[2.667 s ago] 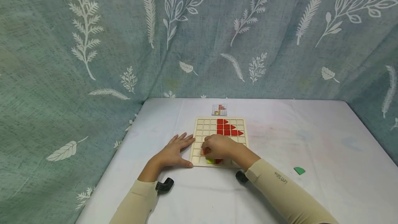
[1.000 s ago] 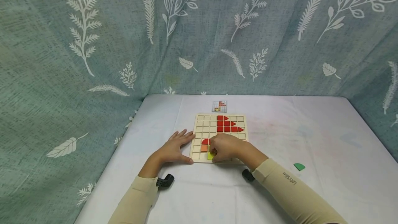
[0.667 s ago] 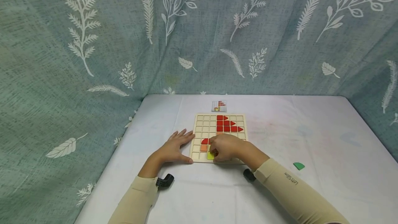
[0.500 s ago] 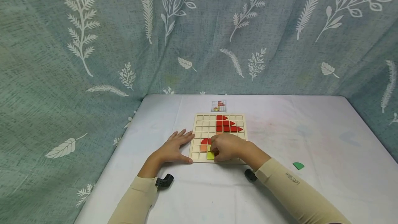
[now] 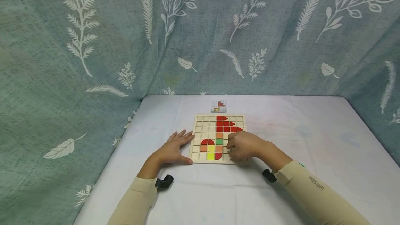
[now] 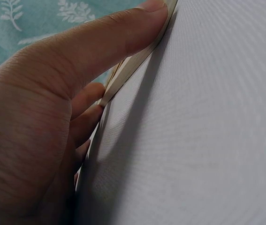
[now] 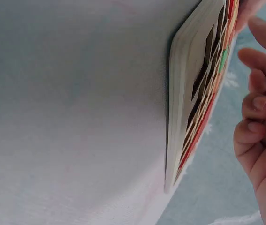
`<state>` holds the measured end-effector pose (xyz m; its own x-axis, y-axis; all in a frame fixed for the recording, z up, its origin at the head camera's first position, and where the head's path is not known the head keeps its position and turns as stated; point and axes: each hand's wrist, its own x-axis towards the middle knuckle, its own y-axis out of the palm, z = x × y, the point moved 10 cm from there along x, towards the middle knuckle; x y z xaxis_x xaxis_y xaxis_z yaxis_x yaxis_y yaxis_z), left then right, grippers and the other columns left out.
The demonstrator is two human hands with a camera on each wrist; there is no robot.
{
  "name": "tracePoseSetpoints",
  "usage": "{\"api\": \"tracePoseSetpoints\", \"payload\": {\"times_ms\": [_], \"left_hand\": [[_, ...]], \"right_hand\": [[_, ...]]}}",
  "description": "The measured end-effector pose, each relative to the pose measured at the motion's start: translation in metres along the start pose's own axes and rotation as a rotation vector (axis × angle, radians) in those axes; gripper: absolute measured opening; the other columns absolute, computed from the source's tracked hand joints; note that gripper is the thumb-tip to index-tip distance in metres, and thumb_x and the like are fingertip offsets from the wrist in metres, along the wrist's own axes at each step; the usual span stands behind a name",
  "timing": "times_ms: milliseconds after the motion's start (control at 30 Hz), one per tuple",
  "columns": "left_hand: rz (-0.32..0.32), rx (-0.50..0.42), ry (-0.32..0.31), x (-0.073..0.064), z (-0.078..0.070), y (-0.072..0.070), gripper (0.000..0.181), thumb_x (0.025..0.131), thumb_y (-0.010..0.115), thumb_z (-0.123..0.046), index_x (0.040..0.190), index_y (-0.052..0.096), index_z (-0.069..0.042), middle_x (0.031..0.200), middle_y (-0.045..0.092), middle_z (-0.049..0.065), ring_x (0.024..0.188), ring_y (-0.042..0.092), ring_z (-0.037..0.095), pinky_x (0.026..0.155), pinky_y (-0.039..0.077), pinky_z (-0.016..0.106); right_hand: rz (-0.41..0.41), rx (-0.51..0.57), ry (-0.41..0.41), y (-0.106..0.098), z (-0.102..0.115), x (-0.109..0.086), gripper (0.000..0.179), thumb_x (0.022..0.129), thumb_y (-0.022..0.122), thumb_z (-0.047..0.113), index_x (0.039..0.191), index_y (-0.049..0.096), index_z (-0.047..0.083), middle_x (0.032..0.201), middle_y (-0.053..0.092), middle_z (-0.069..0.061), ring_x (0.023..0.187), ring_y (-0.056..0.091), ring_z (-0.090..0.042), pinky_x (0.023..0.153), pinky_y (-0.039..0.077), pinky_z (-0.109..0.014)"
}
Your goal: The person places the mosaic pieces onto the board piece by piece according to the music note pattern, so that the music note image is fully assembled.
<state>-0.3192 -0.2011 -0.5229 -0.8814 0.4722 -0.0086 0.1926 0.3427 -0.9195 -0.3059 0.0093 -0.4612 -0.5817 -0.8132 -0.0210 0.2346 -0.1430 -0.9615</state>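
A light wooden grid board (image 5: pixel 200 123) lies on the white cloth. My left hand (image 5: pixel 173 150) rests along its left edge, fingers spread; in the left wrist view the thumb (image 6: pixel 123 35) lies on the rim. Over the lower right cells hovers my right hand (image 5: pixel 245 146), fingers loosely curled, thumb and forefinger apart in the right wrist view, holding nothing. Set in the board are several red squares (image 5: pixel 219 123) with pointed red pieces, and below them an orange square (image 5: pixel 219 135), a green square (image 5: pixel 219 141), a red quarter-round (image 5: pixel 218 156) and yellow squares (image 5: pixel 210 148).
A small pattern card (image 5: pixel 218 106) lies behind the board. One green quarter-round piece (image 5: pixel 301 165) is on the cloth at right, mostly hidden behind the right sleeve. A patterned curtain (image 5: pixel 200 37) hangs behind the table (image 5: pixel 297 124).
My right hand has moved right off the lower middle cells, uncovering the green square, an orange square, and the red quarter-round. The left hand has kept its place at the board's edge.
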Motion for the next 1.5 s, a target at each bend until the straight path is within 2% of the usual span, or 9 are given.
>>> {"api": "tracePoseSetpoints", "payload": {"times_ms": [233,433,533,733,900,1067,1200,1333,1500], "left_hand": [[0.006,-0.023,-0.019,-0.001,0.002,0.003,0.116,0.056,0.071,-0.080,0.152,0.036,-0.024,0.158,0.024,-0.010,0.148,0.007,0.018,0.118,0.000,0.042],[0.014,-0.028,-0.036,-0.003,0.002,0.003,0.117,0.056,0.071,-0.080,0.152,0.035,-0.024,0.158,0.024,-0.010,0.147,0.005,0.016,0.118,-0.001,0.042],[0.009,-0.021,-0.032,-0.003,0.003,0.001,0.116,0.056,0.072,-0.079,0.152,0.036,-0.024,0.158,0.025,-0.010,0.147,0.006,0.017,0.118,0.000,0.043],[0.008,-0.012,-0.007,-0.002,0.002,-0.002,0.115,0.058,0.072,-0.078,0.152,0.036,-0.023,0.158,0.025,-0.008,0.148,0.008,0.020,0.118,0.000,0.045],[0.019,-0.013,-0.020,-0.002,0.003,-0.001,0.116,0.057,0.070,-0.080,0.152,0.035,-0.024,0.158,0.024,-0.009,0.147,0.006,0.018,0.118,0.000,0.042],[0.015,-0.010,-0.007,-0.001,0.000,-0.001,0.115,0.058,0.070,-0.080,0.153,0.035,-0.024,0.158,0.024,-0.009,0.148,0.006,0.017,0.118,0.000,0.043],[0.003,-0.012,-0.003,-0.001,-0.001,-0.002,0.115,0.058,0.071,-0.078,0.152,0.036,-0.023,0.158,0.025,-0.008,0.147,0.008,0.018,0.118,0.001,0.044],[0.005,-0.007,-0.014,-0.001,0.000,-0.002,0.117,0.057,0.071,-0.080,0.152,0.036,-0.024,0.158,0.025,-0.009,0.147,0.007,0.017,0.118,0.000,0.041],[0.012,0.000,-0.020,-0.001,0.000,-0.001,0.116,0.057,0.071,-0.079,0.152,0.036,-0.024,0.158,0.025,-0.008,0.147,0.007,0.017,0.118,0.000,0.041]], "right_hand": [[-0.077,-0.031,-0.016,-0.012,-0.012,-0.017,0.015,0.086,0.072,0.024,0.094,0.077,0.014,0.083,0.058,0.012,0.071,0.052,-0.004,0.067,0.050,-0.026],[-0.125,-0.043,0.010,-0.022,-0.039,-0.054,0.013,0.085,0.073,0.019,0.095,0.075,0.010,0.087,0.062,0.006,0.077,0.061,-0.011,0.070,0.053,-0.031],[-0.129,-0.047,0.055,-0.026,-0.056,-0.071,0.013,0.085,0.074,0.017,0.095,0.076,0.010,0.086,0.062,0.007,0.078,0.062,-0.013,0.070,0.054,-0.032],[-0.077,-0.025,0.149,-0.028,-0.082,-0.102,0.013,0.087,0.073,0.019,0.097,0.075,0.012,0.087,0.061,0.011,0.080,0.062,-0.012,0.069,0.054,-0.033],[-0.044,0.013,0.187,-0.030,-0.097,-0.123,0.016,0.087,0.071,0.019,0.100,0.075,0.012,0.091,0.063,0.010,0.083,0.063,-0.013,0.071,0.054,-0.035],[-0.015,0.048,0.217,-0.033,-0.106,-0.143,0.019,0.084,0.074,0.020,0.100,0.074,0.011,0.093,0.065,0.008,0.085,0.062,-0.015,0.072,0.053,-0.038],[-0.008,0.048,0.259,-0.033,-0.112,-0.156,0.017,0.082,0.077,0.027,0.094,0.074,0.015,0.084,0.062,0.013,0.076,0.058,-0.009,0.067,0.051,-0.034],[-0.001,0.036,0.301,-0.028,-0.117,-0.169,0.018,0.081,0.078,0.037,0.081,0.068,0.022,0.069,0.052,0.015,0.063,0.046,-0.004,0.058,0.043,-0.028],[0.072,0.083,0.365,-0.016,-0.122,-0.186,0.029,0.076,0.079,0.047,0.075,0.061,0.024,0.067,0.050,0.014,0.063,0.044,-0.005,0.056,0.040,-0.027]]}}
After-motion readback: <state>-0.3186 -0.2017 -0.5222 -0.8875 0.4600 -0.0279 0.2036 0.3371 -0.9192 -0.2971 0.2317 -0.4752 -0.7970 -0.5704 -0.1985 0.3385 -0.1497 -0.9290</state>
